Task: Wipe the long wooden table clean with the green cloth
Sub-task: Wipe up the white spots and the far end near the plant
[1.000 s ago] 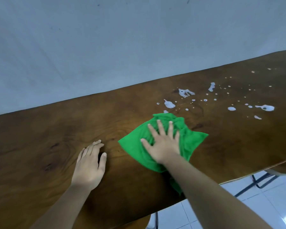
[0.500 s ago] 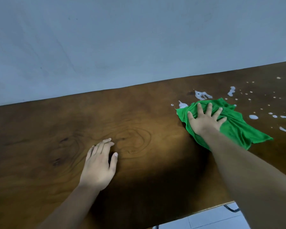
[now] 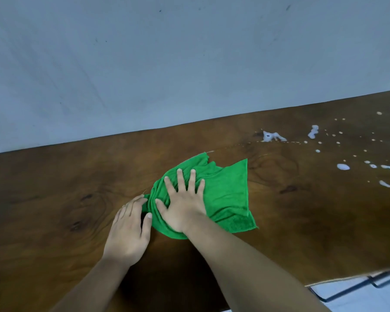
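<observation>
One green cloth (image 3: 225,194) lies bunched on the middle of the bench (image 3: 54,199), roughly halfway between its near edge and its far edge by the wall (image 3: 189,64). The right hand (image 3: 185,206) presses flat on the cloth's left half, fingers straight and spread wide, gripping nothing. The left hand (image 3: 128,233) lies flat on the bare wood just left of it, fingers straight and close together, with the fingertips and thumb touching the cloth's gathered left edge. The bench runs long from left to right, and the mess lies along that axis. The white splashes (image 3: 271,136) sit to the right and far of the cloth, well apart from it: about five larger blobs, and a scatter of small drops too many and too fine to count with certainty. The wood between the cloth and these blobs looks nearly free of drops, as does the wood to the left. The right hand is the nearer one to the spill, so the next stroke likely calls for pushing the cloth rightward and away, while the left hand braces on the bench. The wiping is judged partly done.
</observation>
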